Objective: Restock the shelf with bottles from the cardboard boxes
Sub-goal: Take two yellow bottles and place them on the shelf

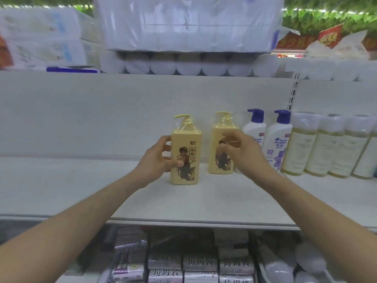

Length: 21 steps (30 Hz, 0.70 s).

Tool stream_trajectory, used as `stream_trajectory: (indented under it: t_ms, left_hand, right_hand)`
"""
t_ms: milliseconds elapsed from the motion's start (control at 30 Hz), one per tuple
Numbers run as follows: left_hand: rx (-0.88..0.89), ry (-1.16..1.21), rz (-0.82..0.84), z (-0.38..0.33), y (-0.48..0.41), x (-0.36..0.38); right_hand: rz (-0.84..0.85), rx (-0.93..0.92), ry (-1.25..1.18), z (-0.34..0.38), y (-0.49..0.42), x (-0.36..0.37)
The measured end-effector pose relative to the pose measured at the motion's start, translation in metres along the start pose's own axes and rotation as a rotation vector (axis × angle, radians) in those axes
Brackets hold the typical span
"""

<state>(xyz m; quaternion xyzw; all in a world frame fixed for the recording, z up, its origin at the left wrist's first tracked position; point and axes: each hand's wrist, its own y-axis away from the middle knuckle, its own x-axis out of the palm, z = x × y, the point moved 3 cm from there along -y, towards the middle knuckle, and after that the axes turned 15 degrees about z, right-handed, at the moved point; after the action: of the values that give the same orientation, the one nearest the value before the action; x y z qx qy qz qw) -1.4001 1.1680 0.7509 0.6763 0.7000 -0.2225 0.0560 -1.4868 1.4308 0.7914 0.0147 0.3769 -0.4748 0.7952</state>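
Two yellow pump bottles with a figure on the label stand upright on the white shelf [81, 186]. My left hand [158, 160] grips the nearer, left yellow bottle [186, 148] from its left side, thumb across the label. My right hand [242, 149] hovers in front of the right yellow bottle [219, 139] with loosely curled fingers; whether it touches the bottle is unclear. No cardboard box is in view.
Right of the yellow bottles stand two white bottles with blue pumps [278, 139] and several pale wrapped bottles [326, 146]. Packs of tissue rolls [187, 62] fill the shelf above. Packaged goods [200, 262] lie on the shelf below. The shelf's left half is bare.
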Motion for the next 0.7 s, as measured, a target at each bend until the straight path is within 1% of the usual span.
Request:
stream_trajectory:
  t_ms: [133,233,333,500,700]
  left_hand:
    - [-0.004,-0.008,-0.032,0.015,-0.020,-0.003]
    - [0.005,-0.024,-0.014,0.017,-0.035,-0.002]
    - [0.006,-0.029,-0.009,0.019,-0.047,0.002]
    - [0.024,-0.036,-0.001,0.021,-0.058,0.006]
    - [0.024,-0.041,0.009,0.024,-0.066,0.011]
  right_hand:
    - [-0.121,-0.053,0.333,-0.007,-0.002,0.000]
    - [-0.185,-0.097,0.464,-0.003,-0.010,-0.007]
    - [-0.180,-0.128,0.517,0.002,-0.022,-0.012]
    - [-0.111,-0.080,0.603,0.004,-0.038,-0.015]
    - [-0.130,-0.076,0.639,0.004,-0.038,-0.016]
